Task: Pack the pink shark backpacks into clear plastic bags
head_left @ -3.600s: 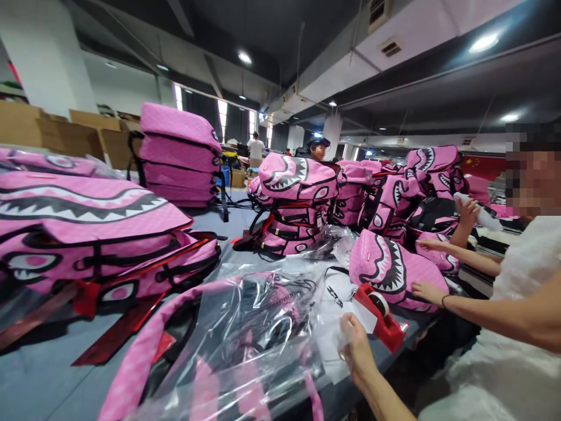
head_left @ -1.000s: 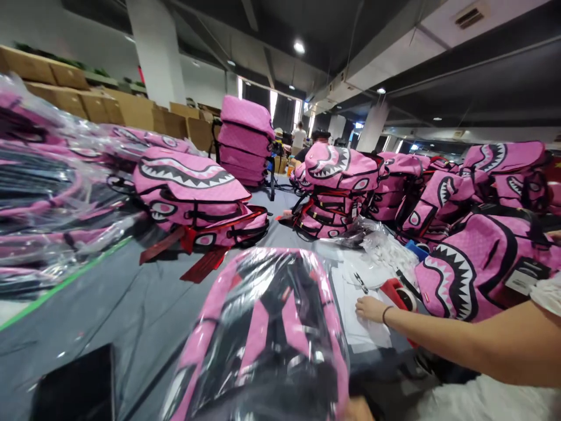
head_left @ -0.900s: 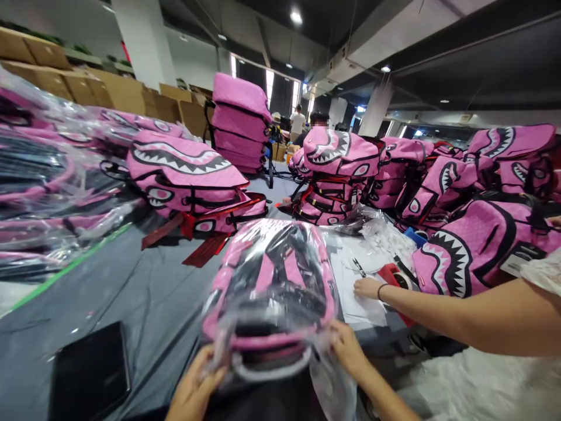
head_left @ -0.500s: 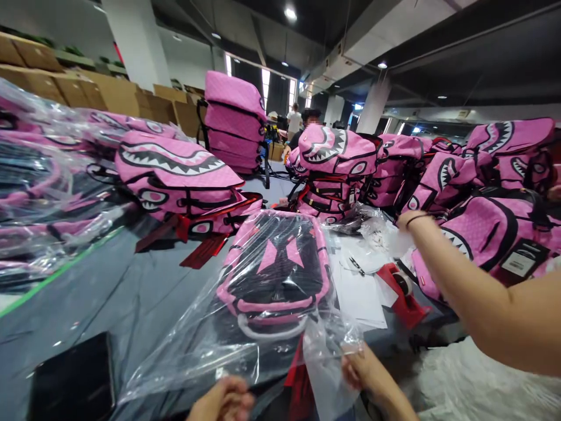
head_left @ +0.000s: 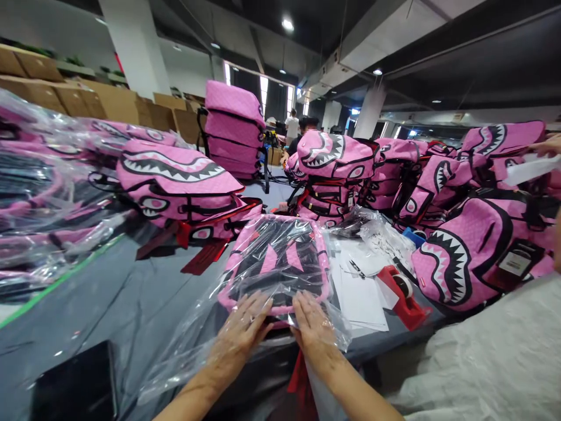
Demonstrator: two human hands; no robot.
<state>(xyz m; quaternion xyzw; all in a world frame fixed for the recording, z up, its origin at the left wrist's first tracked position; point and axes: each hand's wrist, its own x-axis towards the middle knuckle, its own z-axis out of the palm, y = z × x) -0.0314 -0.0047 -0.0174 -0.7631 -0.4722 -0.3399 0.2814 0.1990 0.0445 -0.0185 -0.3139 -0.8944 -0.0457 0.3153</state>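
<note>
A pink and black backpack [head_left: 280,260] lies with its black panel up inside a clear plastic bag [head_left: 188,345], straight in front of me. My left hand [head_left: 245,327] rests flat on the plastic over the backpack's near left edge, fingers stretched out. Beside it my right hand [head_left: 313,327] lies flat on the near right edge, also open. Under the right hand the plastic is bunched toward the table edge. A red strip [head_left: 298,377] hangs down below the backpack, between my forearms.
Pink shark-mouth backpacks [head_left: 175,166] are piled left, behind and right. Right of the bag lie white papers [head_left: 357,298], small snips [head_left: 356,268] and a red tape dispenser [head_left: 405,301]. A dark tablet [head_left: 74,383] sits near left. A co-worker's pale clothing [head_left: 491,351] fills the right edge.
Both my hands have moved forward from the bag's near end onto the backpack and flattened there. The plastic's near end is folded in. The co-worker's arm has withdrawn to the right.
</note>
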